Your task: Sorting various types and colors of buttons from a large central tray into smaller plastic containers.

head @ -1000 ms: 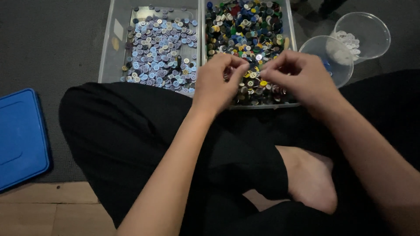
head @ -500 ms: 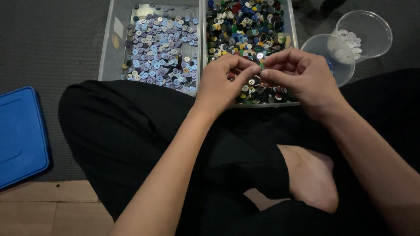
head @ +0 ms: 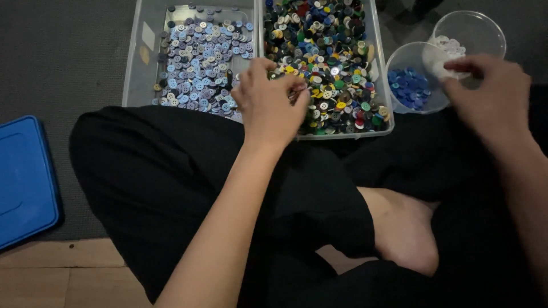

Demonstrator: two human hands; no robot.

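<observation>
Far left: blue lid [head: 23,179] lies flat on the floor, apart from the rest. Next, clear bin [head: 134,63] is seen with a thin layer of pale blue and lilac buttons [head: 200,68], its bare bottom showing near the far end. Beside it, touching wall to wall, second clear bin [head: 381,74] is heaped with mixed-colour buttons [head: 331,57]. Left hand [head: 271,102] is held over the near edge of the mixed bin, fingers curled in and close together; whether a button is pinched cannot be told, the fingertips being hidden. Further right, round clear cup [head: 399,63] holds dark blue buttons [head: 410,85]; behind it a second round cup [head: 485,28] holds white buttons [head: 448,45]. Right hand [head: 491,97] is held at the near rims of the cups, fingers bent downward, loosely closed; contents not visible, so cannot be told. Progress judged: sorting by colour is partly done, with one bin and two cups holding sorted colours, but the mixed heap is still large, so most of it is left.
</observation>
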